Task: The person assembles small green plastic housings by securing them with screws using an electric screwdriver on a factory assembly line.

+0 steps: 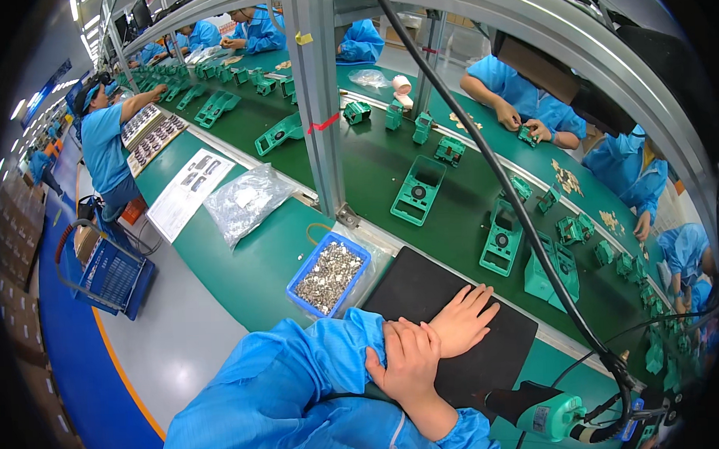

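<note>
My left hand [463, 322] lies flat, palm down, on a black mat [413, 282], its fingers spread and nothing under them that I can see. Across my left forearm comes my right hand [408, 359], its fingers wrapped round the blue sleeve cuff [349, 347] at the left wrist. Just beyond the left forearm stands a blue tray [303, 304] filled with small metal parts [329, 275]. Right of the mat, near the lower edge, rests a green and black handheld power tool [544, 412], attached to a dark cable or hose.
A dark green conveyor [357, 165] carries green plastic housings [419, 189] past the bench. A metal post [316, 107] and hanging black cable [500, 164] cross the view. A clear bag [248, 201] and printed sheet [188, 191] lie at left. Co-workers in blue [521, 92] sit opposite.
</note>
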The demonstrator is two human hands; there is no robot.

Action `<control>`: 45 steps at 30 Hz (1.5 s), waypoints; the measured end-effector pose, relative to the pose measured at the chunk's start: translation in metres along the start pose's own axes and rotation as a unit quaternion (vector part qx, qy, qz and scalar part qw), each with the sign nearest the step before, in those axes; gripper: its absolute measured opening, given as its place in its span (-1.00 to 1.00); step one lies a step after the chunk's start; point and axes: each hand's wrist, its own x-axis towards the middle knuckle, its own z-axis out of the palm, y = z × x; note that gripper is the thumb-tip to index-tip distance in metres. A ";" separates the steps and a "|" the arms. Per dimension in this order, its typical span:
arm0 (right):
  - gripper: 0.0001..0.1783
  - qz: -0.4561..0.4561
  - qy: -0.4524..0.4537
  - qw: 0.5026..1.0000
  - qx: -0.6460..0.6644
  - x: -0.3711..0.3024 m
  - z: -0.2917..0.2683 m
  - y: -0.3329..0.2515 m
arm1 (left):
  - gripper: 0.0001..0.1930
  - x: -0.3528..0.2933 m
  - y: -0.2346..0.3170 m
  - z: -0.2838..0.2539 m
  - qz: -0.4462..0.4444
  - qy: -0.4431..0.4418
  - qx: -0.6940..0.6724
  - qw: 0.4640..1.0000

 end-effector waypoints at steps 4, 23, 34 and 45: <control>-0.49 -0.005 0.003 1.000 -0.017 0.001 -0.001 0.002 | -0.42 -0.005 -0.003 0.002 0.014 -0.019 0.011 1.000; -0.50 -0.006 -0.006 1.000 -0.011 0.005 0.001 0.001 | -0.46 0.007 0.000 -0.013 0.045 0.050 -0.047 0.997; -0.49 -0.034 0.002 0.999 -0.023 0.003 0.000 0.002 | -0.56 0.001 -0.001 -0.014 0.044 -0.040 -0.026 0.998; -0.51 -0.034 0.004 0.999 -0.011 0.006 0.003 0.001 | -0.59 -0.001 -0.006 -0.011 0.055 -0.026 -0.036 0.998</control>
